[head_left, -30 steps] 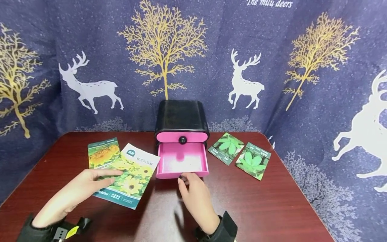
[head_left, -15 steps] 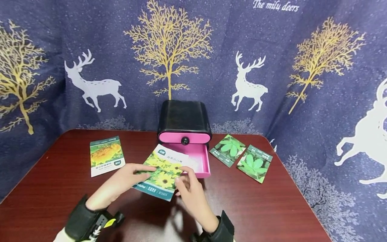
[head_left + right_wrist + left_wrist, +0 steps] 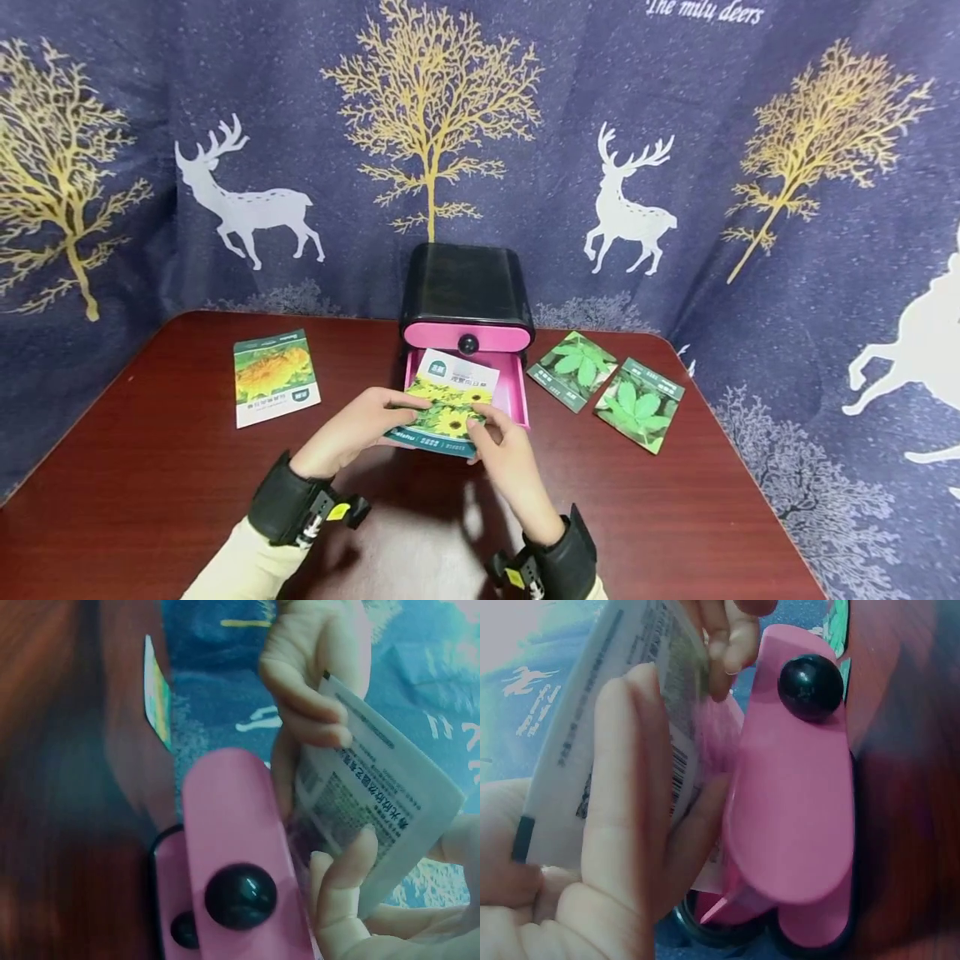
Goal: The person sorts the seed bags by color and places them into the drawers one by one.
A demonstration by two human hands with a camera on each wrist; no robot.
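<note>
- Head: the flat rectangular yellow-flowered packet (image 3: 450,402) is now being held over the open pink plastic drawer (image 3: 517,392), having shifted from its left; left hand (image 3: 367,425) and right hand (image 3: 508,446) are pinching it
- Left wrist: left fingers are pressing its printed back behind the drawer's front
- Right wrist: having left the drawer's round black knob (image 3: 241,896), the right hand is apparently helping steady the packet

- Packet (image 3: 450,408): flat, with a white top, yellow flowers across the middle and a teal band along the lower edge; its back carries print and a barcode. It is held tilted above the drawer, pinched at its sides by the fingers of the left hand (image 3: 358,427) and right hand (image 3: 512,458).
- Drawer (image 3: 516,392): pink, round black knob, pulled out.
</note>
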